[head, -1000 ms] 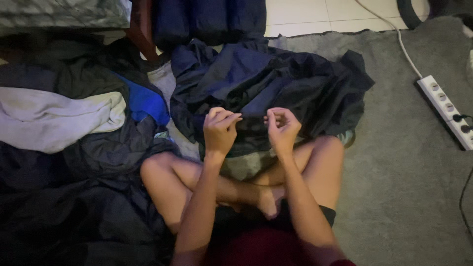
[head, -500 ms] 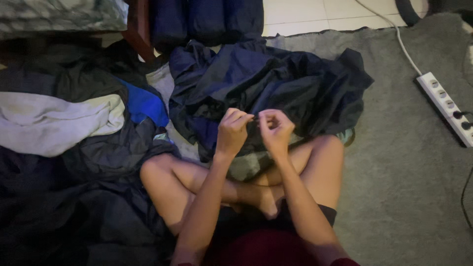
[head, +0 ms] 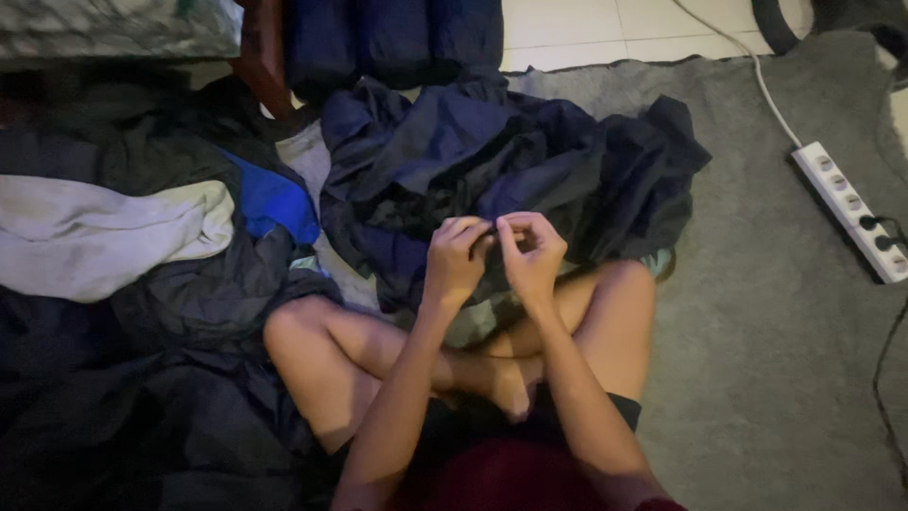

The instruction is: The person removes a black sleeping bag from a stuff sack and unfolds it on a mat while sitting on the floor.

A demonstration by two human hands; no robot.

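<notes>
1. We see our left hand [head: 456, 260] and right hand [head: 532, 254] raised together over our crossed legs, fingertips nearly meeting.
2. Both hands are curled tight, thumb against fingers, each pinching a small fold at the near edge of the dark garment [head: 511, 170].
3. The garment lies crumpled on the rug [head: 757, 312], spreading from our hands toward 12 o'clock, with most of its bulk between 10 and 2 o'clock of the hands. Only its near hem reaches our fingers; the rest rests on the floor ahead of our knees.
4. At 9 o'clock of the hands lies a pile of clothes: a pale cloth [head: 104, 232], a bright blue piece [head: 270, 203] just beside the garment, and dark jackets [head: 170, 378] nearer to us.
5. At 3 o'clock, well apart from the hands, a white power strip [head: 849, 210] lies on the rug, its cord running toward 12 o'clock.
6. At 12 o'clock, past the garment, stand dark blue rolls [head: 392, 38] against pale floor tiles [head: 605, 33].
</notes>
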